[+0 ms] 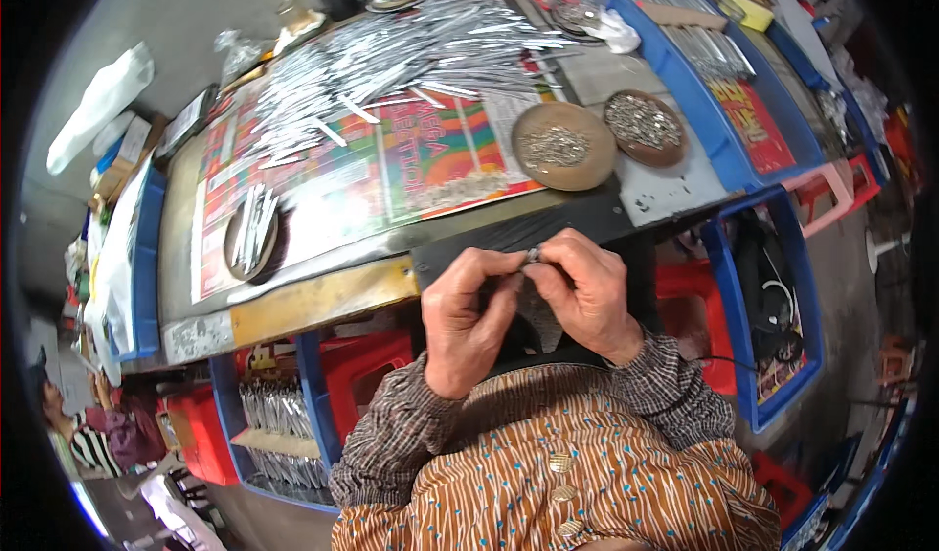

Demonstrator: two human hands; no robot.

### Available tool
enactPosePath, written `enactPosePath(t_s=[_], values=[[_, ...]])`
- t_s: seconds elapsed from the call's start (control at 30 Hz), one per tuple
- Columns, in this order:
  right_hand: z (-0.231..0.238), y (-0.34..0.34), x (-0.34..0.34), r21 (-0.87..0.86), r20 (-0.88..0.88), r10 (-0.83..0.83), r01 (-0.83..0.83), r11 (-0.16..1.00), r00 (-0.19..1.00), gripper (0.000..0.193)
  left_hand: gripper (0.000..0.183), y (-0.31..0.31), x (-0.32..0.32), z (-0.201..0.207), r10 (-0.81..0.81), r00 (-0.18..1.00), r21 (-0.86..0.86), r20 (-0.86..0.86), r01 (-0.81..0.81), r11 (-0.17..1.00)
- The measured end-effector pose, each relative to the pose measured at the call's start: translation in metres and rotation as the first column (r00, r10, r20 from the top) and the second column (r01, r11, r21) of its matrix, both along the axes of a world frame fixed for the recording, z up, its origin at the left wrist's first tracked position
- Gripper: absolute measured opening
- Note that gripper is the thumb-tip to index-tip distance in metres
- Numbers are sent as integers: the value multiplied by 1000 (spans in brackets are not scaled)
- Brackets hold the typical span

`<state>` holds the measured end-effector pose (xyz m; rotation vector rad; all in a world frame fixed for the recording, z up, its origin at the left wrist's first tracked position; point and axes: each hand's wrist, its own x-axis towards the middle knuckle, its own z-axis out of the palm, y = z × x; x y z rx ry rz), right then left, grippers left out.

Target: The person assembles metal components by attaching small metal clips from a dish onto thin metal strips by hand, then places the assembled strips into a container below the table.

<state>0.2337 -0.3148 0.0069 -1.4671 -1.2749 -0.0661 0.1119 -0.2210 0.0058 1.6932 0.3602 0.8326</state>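
Note:
Between the fingertips of both hands sits a small silvery metal piece (532, 255), mostly covered by the fingers, so its exact kind does not show. My left hand (468, 307) pinches it from one side, and my right hand (589, 295) grips it from the other. Both are held just off the table's near edge, above my lap. Beyond them on the table, a tan round dish (577, 175) holds a heap of tiny metal parts. Beside it, a darker brown dish (669, 154) is fuller of similar bits.
Long flat silver strips (391, 52) lie heaped over the far table, on colourful printed sheets. Several strips rest in a small dark bowl (235, 258) at left. Blue crates (719, 150) stand at right; red stools (690, 302) are under the table. A person (98, 439) is far left.

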Motion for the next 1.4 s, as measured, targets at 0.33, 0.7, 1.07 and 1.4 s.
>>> enactPosePath(t_s=[0.33,0.7,1.07,1.4], values=[[5,8,-9,28,46,-5,4,1000,999,12,22,0,-10,8,-86,995,-78,45,90,993],[5,16,2,-23,86,14,-12,1000,996,17,19,42,-35,17,258,965,470,-52,-204,859],[-5,24,19,-110,79,-126,134,985,989,18,6,186,-110,11,730,680,767,-72,-430,477],[-9,24,21,-128,84,-129,139,982,988,17,14,227,-110,-8,774,629,862,-67,-355,363]])
